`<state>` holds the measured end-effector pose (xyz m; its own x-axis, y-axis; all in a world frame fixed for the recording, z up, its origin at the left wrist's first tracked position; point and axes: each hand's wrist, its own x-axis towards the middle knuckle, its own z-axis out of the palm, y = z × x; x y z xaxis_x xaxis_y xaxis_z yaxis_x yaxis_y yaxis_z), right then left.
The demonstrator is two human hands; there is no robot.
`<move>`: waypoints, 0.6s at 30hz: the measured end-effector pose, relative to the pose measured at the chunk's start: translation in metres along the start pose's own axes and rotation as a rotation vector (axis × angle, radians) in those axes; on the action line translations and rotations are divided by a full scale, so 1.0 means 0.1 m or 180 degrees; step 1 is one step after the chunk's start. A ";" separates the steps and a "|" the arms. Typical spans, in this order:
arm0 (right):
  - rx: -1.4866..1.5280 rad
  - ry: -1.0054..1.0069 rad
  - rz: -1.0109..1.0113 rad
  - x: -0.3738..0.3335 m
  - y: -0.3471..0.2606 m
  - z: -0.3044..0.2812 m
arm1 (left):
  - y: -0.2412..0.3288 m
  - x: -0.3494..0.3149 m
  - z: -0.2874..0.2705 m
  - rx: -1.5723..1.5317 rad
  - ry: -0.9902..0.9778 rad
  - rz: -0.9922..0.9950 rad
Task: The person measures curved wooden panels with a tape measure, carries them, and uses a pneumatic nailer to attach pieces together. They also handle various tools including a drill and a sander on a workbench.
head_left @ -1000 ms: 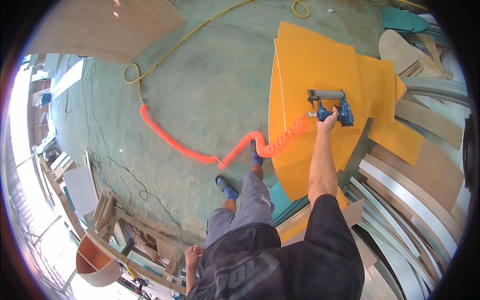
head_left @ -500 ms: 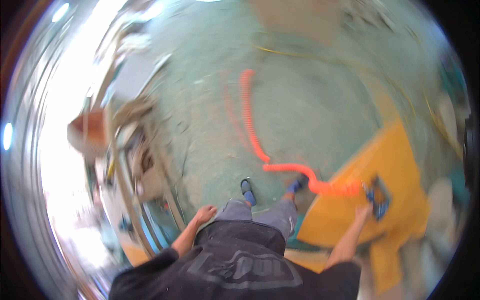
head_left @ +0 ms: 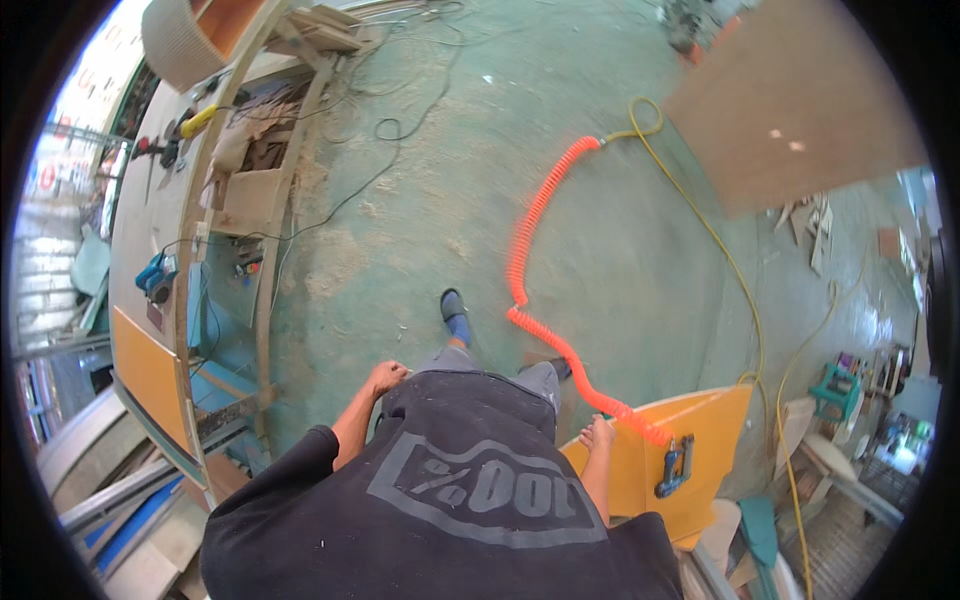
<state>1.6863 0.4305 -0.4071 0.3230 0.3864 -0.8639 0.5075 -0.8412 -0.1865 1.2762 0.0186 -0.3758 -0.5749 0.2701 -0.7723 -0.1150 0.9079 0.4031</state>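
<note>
On my left, a blue power tool [head_left: 155, 277] sits near the inner edge of the workbench [head_left: 140, 225], out of my reach. My left hand [head_left: 388, 377] is by my waist, fingers curled; whether they pinch anything I cannot tell. The orange coiled hose [head_left: 582, 380] crosses the floor and comes down over the upper edge of the yellow board [head_left: 625, 482]. My right hand [head_left: 597, 432] is at that board's left end, just beside the coil, fingers bent, and I can't tell whether they touch it. Farther right, the nail gun [head_left: 671, 470] lies on the board, nearer its right edge, clear of both hands. I'd judge this a pause between uses of the gun; picking it up would call for a rightward reach, an open palm round its handle, and slack in the hose
</note>
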 end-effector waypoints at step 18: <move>-0.2074 -0.1759 -0.2332 -1.32 -1.96 2.75 | -0.06 1.16 -1.15 -0.1963 0.1286 -0.0431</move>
<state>1.3247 0.4403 -0.3846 -0.5407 0.3495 -0.7652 0.8022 -0.0595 -0.5941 1.1167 0.0075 -0.4113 -0.7625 -0.0781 -0.6423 -0.5709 0.5483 0.6111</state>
